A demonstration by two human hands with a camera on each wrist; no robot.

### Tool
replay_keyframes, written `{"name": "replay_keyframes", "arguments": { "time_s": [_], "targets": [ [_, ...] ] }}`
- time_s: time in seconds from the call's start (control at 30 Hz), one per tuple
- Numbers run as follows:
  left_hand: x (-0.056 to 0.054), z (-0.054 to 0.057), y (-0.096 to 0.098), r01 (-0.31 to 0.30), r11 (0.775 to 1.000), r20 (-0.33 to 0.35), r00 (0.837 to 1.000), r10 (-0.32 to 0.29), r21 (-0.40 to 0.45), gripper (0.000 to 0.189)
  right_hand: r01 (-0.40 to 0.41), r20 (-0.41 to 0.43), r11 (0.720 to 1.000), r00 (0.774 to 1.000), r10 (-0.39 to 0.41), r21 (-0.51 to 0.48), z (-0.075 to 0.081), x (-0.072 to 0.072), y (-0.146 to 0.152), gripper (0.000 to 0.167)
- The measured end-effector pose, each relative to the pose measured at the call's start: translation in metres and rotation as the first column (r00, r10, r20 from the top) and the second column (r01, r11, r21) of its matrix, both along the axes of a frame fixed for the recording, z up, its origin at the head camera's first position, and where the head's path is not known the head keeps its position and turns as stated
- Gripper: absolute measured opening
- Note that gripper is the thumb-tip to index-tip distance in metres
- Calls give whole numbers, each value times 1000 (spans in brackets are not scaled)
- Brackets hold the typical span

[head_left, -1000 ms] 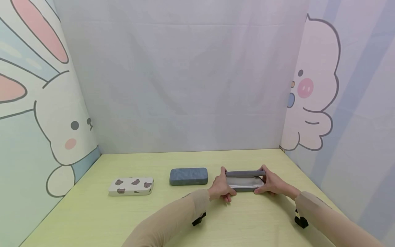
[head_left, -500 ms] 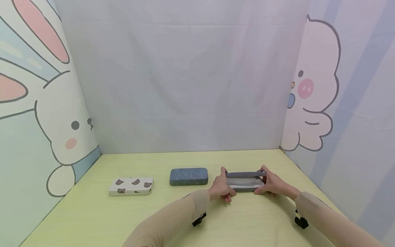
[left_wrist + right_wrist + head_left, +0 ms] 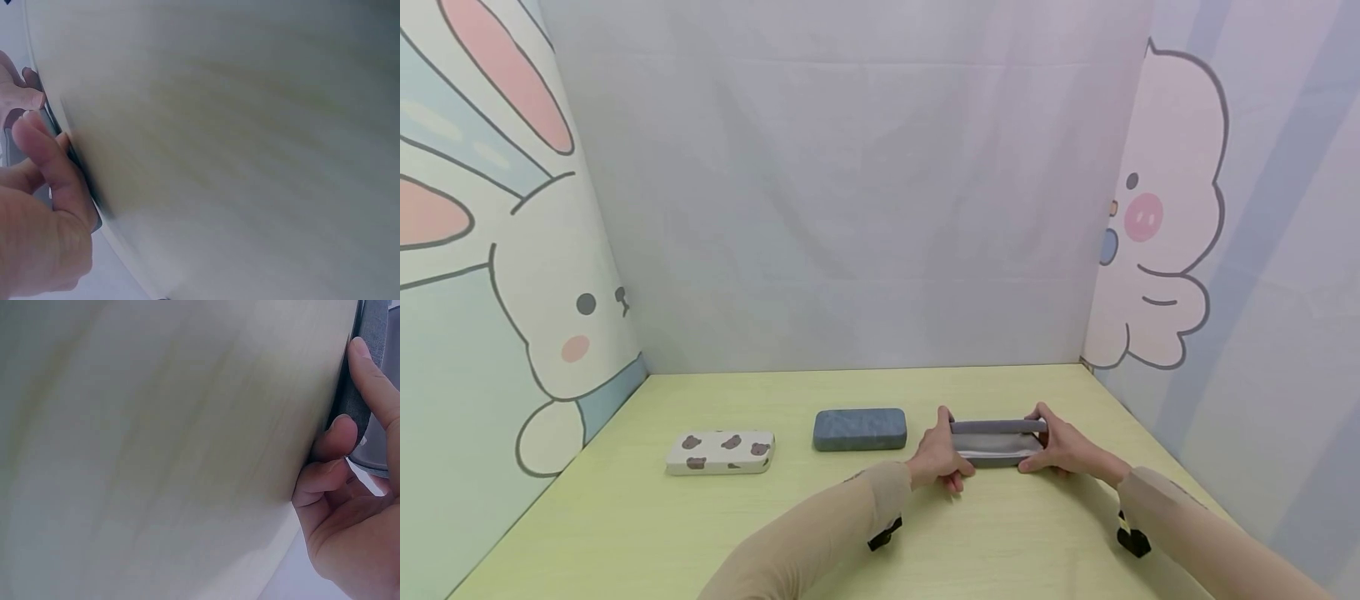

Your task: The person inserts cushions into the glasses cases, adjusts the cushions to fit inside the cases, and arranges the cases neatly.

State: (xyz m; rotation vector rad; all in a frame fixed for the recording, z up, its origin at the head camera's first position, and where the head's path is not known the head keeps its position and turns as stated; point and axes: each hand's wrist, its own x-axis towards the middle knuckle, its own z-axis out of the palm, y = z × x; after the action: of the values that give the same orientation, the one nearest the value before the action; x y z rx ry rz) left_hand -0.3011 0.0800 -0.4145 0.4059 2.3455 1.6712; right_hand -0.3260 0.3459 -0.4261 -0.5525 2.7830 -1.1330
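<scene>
A grey glasses case [image 3: 996, 461] lies on the table with its lid [image 3: 997, 427] partly raised, so the pale inside shows. My left hand [image 3: 935, 455] grips its left end, with the thumb at the near edge and a finger up at the lid. At the right end my right hand [image 3: 1062, 442] holds it in the same way. The right wrist view shows that hand's fingers [image 3: 372, 381] against the case's dark grey side [image 3: 375, 337]. In the left wrist view my left hand [image 3: 47, 231] covers much of the case.
Left of the hands stands a blue glasses case [image 3: 860, 430], closed. Further left lies a white case with brown bear heads [image 3: 721, 454], also closed. The light green table [image 3: 737, 533] meets a grey curtain [image 3: 865, 208] behind and cartoon-printed walls at both sides.
The lid of the grey glasses case sits slightly lower, and the gap in front of it looks a little narrower. Both hands stay in nearly the same place.
</scene>
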Motion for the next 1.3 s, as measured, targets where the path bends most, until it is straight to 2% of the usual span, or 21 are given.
{"name": "replay_keyframes", "arguments": {
  "time_s": [0.27, 0.67, 1.0, 1.3],
  "targets": [
    [-3, -2, 1, -13, 1000, 2, 1000, 13, 10, 66, -1, 5, 1000, 1000, 1, 1, -1, 0, 0, 72],
    [0, 2, -1, -7, 1000, -3, 1000, 7, -8, 66, -5, 0, 1000, 1000, 5, 4, 1, -1, -1, 72],
    [-2, -2, 1, -12, 1000, -7, 1000, 12, -24, 66, 13, 6, 1000, 1000, -13, 13, 0, 1, -1, 74],
    [-4, 0, 1, -1, 998, -20, 1000, -1, -63, 59, 2, -19, 1000, 1000, -1, 24, -1, 2, 0, 67]
  ]
}}
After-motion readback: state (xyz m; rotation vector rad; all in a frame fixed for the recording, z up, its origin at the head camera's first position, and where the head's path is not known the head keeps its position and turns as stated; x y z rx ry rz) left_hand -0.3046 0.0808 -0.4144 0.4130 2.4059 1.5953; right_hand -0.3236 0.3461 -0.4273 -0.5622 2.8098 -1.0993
